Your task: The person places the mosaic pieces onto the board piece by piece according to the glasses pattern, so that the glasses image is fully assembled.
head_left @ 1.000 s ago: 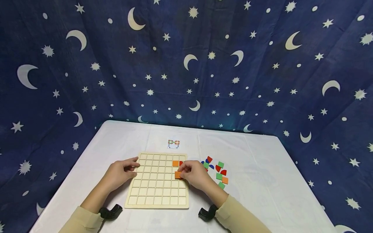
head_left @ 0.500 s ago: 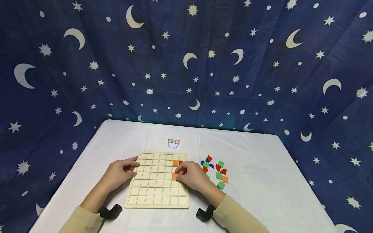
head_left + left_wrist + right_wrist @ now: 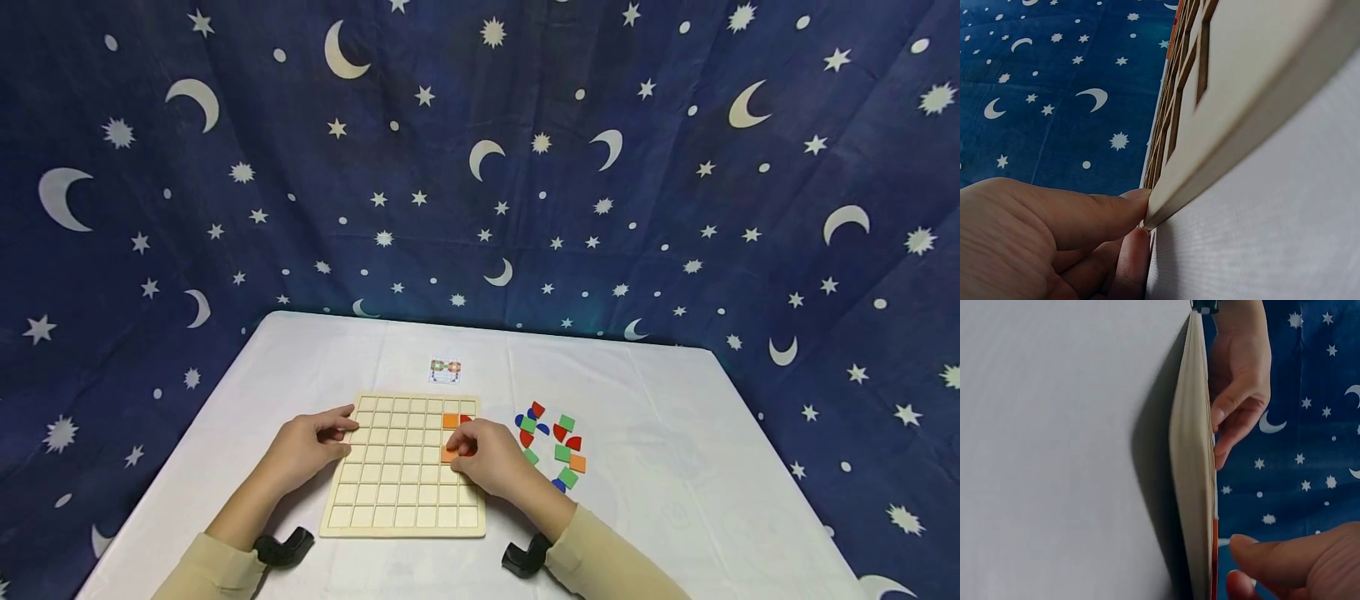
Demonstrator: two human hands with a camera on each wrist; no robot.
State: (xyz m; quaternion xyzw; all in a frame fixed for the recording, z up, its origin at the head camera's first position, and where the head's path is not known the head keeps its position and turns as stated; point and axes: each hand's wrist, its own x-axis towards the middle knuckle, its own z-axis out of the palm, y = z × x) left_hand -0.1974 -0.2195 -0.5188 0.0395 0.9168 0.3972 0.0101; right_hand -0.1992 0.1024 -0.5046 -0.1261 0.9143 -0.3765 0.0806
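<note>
A pale wooden grid board (image 3: 397,492) lies on the table. My left hand (image 3: 300,446) touches its left edge, index finger and thumb spread along it; in the left wrist view the thumb tip (image 3: 1138,209) meets the rim. Over the right part of the board is my right hand (image 3: 491,458), its thumb and index fingertips beside an orange square tile (image 3: 447,455) in a cell. The hand covers part of that tile. Farther up sit another orange square (image 3: 450,421) and a partly hidden red piece (image 3: 465,418). In the right wrist view the thumb (image 3: 1260,556) stands apart from the board's face.
Right of the board lie loose pieces: green squares (image 3: 567,477), red quarter rounds (image 3: 573,443), blue rounded pieces (image 3: 543,429) and an orange square (image 3: 577,464). A small printed pattern card (image 3: 446,371) lies behind the board. A starry cloth hangs behind the white table.
The orange square was between my right fingers and now lies in a cell slightly farther left. My right hand has shifted a little left. My left hand has stayed at the board's edge.
</note>
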